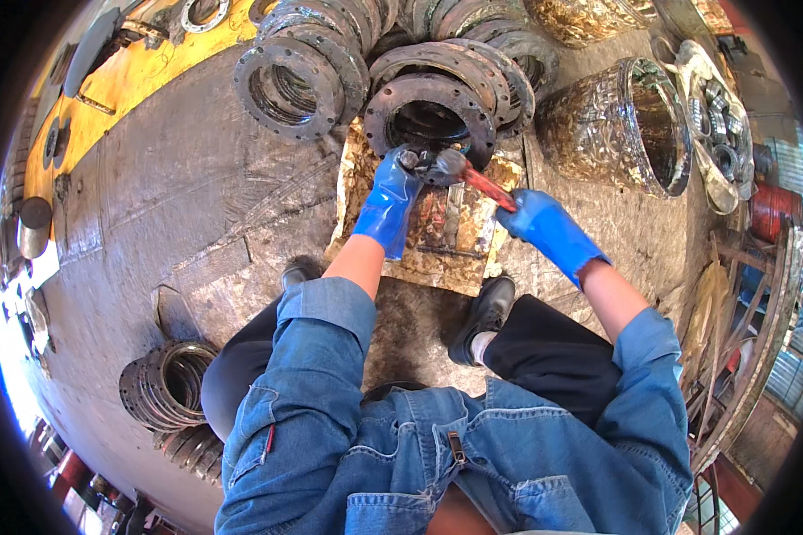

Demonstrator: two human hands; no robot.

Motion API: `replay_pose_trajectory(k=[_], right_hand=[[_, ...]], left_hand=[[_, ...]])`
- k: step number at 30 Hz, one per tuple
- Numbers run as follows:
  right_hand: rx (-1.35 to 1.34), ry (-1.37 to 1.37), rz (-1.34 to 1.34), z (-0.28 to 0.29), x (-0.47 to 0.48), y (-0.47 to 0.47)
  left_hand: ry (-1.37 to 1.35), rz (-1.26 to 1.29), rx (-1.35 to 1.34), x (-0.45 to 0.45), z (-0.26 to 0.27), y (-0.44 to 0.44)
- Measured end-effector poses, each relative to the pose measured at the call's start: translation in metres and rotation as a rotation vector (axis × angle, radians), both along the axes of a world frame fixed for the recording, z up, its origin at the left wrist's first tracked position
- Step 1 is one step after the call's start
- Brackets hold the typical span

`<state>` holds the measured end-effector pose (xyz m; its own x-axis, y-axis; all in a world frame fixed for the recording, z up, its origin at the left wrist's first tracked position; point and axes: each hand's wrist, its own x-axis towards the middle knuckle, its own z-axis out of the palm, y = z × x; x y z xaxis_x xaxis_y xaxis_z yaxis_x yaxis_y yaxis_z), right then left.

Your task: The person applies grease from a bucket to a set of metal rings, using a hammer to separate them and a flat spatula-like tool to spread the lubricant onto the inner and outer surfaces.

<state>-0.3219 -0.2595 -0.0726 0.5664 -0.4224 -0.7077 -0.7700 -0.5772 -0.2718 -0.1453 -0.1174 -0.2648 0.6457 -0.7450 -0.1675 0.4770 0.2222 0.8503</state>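
Note:
My left hand (pixel 395 194), in a blue rubber glove, is closed around a short metal tool (pixel 409 159) whose round end shows at the thumb side. It is at the lower rim of a dark metal flange ring (pixel 385 110) with bolt holes, which leans on more rings. My right hand (pixel 539 217), gloved alike, grips the red handle of a hammer (pixel 488 187). The hammer's worn steel head is just right of the left hand, in front of the ring's lower edge. Whether the head touches the tool or the ring, I cannot tell.
Stained cardboard (pixel 441 261) lies between my shoes. Behind are leaning stacks of flange rings (pixel 291 87). A greasy wrapped metal cylinder (pixel 595 127) and a bag of metal parts (pixel 719 127) are at the right. More rings (pixel 167 384) stand at the lower left, and a metal rack (pixel 769 321) at the far right.

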Motion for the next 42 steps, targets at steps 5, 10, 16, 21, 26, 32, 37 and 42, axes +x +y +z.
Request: replay_pose_trajectory(k=[5, 10, 16, 21, 26, 32, 37, 42], right_hand=[[-0.248, 0.194, 0.155, -0.053, -0.093, -0.036], [-0.364, 0.33, 0.141, -0.07, -0.129, -0.059], [-0.504, 0.38, 0.279, -0.084, -0.15, -0.081], [-0.145, 0.216, 0.162, -0.073, -0.084, -0.057], [-0.156, 0.093, 0.556, -0.097, -0.035, 0.022], [-0.215, 0.335, 0.492, -0.209, -0.023, 0.083], [-0.212, 0.332, 0.634, -0.2, -0.021, 0.095], [-0.029, 0.275, 0.653, -0.135, -0.029, 0.08]], left_hand=[[-0.273, 0.079, 0.261, 0.014, -0.001, -0.004], [-0.298, 0.218, 0.267, 0.04, 0.017, 0.016], [0.301, 0.063, 0.279, 0.062, 0.07, 0.051], [0.113, -0.052, 0.485, 0.047, 0.065, 0.072], [0.338, -0.142, 0.591, 0.027, 0.031, 0.092], [0.069, -0.185, 0.924, 0.02, 0.01, 0.097], [-0.011, -0.202, 0.877, 0.037, -0.027, 0.11], [0.029, -0.181, 0.696, 0.025, 0.02, 0.074]])
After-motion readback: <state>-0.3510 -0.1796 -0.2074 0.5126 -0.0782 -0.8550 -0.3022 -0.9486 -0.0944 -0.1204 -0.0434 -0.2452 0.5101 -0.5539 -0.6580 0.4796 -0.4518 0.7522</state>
